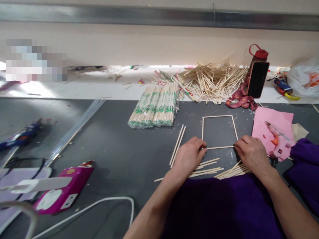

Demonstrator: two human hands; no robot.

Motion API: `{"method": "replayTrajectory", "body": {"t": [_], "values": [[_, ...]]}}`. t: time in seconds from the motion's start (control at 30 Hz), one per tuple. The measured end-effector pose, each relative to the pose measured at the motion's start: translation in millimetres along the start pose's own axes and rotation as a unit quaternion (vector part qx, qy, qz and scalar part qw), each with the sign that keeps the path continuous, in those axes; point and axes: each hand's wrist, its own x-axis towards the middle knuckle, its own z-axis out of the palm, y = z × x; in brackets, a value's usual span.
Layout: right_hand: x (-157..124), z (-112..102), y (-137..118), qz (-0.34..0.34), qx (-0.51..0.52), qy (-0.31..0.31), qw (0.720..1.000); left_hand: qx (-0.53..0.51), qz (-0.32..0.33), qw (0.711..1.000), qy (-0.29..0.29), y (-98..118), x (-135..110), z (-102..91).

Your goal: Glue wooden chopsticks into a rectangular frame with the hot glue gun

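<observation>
Four-sided and flat on the grey table, a frame of thin wooden sticks point(217, 116) lies in front of me. My left hand point(190, 151) pinches its near left corner with closed fingers. At the near right corner, the fingers of my right hand point(250, 151) are pressed together on the end of the near stick point(220, 147). My fingertips cover both near corners. Two loose sticks point(177, 146) lie side by side to the left of the frame. More loose sticks point(206, 172) are spread between my hands and my purple clothing.
Behind are wrapped bundles of sticks point(154, 105) and a big loose pile point(216, 81). A phone point(258, 80) leans on a red-capped bottle point(261, 54). A pink glue gun point(280, 147) rests on pink sheet point(274, 119) at right. A magenta power strip point(66, 189) and white cable point(109, 199) lie left.
</observation>
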Motion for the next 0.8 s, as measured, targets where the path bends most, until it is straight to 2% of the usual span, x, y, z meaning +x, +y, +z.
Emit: {"method": "replayTrajectory", "body": {"t": [0.3, 0.5, 0.67, 0.8], "values": [[3, -1, 0, 0.004, -0.01, -0.021, 1.0, 0.047, 0.0, 0.998, -0.035, 6, 2, 1.0], [3, -4, 2, 0.0, 0.009, -0.025, 1.0, 0.046, 0.008, 0.998, -0.032, 4, 2, 1.5], [-2, -11, 12, 0.012, 0.035, 0.046, 0.998, 0.026, -0.004, 1.0, 0.014, -3, -2, -4.5], [-2, -14, 15, 0.03, 0.016, 0.038, 0.999, 0.059, -0.026, 0.997, 0.032, -5, -6, -5.9]]}}
